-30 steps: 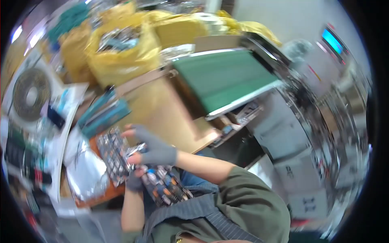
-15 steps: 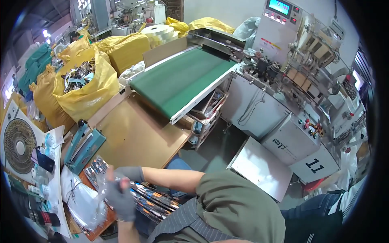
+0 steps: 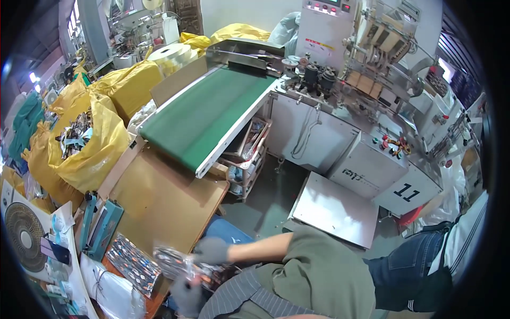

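A bundle of dark, flat packets [image 3: 172, 261] with an orange-and-white pattern lies between my two grey-gloved hands, blurred by motion. My right hand [image 3: 211, 250] is closed on its upper side, the forearm reaching in from the right. Below, my left hand [image 3: 187, 295] grips the lower side, its fingertips smeared across the bundle. Just left of the bundle, a flat stack of similar patterned packets [image 3: 133, 264] rests on a reddish-brown board. Beside that stack lie clear plastic bags [image 3: 112, 287] with a dark tie.
A teal hand sealer [image 3: 101, 229] stands near a fan [image 3: 25, 236] and a phone [image 3: 54, 250]. Ahead are a brown tabletop [image 3: 164, 194] and a green conveyor belt [image 3: 210, 114]. Yellow sacks [image 3: 87, 154] line the left; a machine [image 3: 372, 74] stands right, with a person in jeans [image 3: 406, 266] nearby.
My hands have moved down and right, away from the plastic bags, and now have the packet bundle between them. The patterned stack on the board shows uncovered. The view has shifted.
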A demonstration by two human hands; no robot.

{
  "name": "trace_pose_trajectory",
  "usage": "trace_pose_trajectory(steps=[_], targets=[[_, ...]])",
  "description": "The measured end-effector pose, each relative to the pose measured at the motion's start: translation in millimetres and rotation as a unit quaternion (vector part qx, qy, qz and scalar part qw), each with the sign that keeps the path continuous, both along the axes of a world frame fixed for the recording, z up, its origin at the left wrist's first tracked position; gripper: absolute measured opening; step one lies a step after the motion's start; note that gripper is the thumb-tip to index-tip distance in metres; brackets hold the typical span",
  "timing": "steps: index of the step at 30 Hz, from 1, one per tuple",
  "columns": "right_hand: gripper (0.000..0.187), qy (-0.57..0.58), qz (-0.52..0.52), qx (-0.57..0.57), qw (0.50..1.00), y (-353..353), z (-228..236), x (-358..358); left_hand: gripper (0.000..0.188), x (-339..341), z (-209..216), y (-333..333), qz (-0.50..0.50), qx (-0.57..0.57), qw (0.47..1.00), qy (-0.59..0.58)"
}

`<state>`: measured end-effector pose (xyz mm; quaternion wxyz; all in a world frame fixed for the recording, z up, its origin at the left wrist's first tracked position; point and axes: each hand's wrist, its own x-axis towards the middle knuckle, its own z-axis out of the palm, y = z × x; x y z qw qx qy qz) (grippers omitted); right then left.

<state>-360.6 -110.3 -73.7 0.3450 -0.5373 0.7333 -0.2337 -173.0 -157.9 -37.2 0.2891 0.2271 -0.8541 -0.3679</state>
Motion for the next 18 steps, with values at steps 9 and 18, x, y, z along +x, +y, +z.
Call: trace_pose_trajectory(steps=[9, 18], targets=[[0.016, 0.147, -0.001, -0.344, 0.927, -89, 137, -47, 0.01, -17, 66, -161, 0.16, -0.139, 0.975, -0.066], [0.016, 0.16, -0.014, -0.235, 0.959, -155, 132, -91, 0.026, -32, 89, -182, 0.151, -0.053, 0.981, -0.113]])
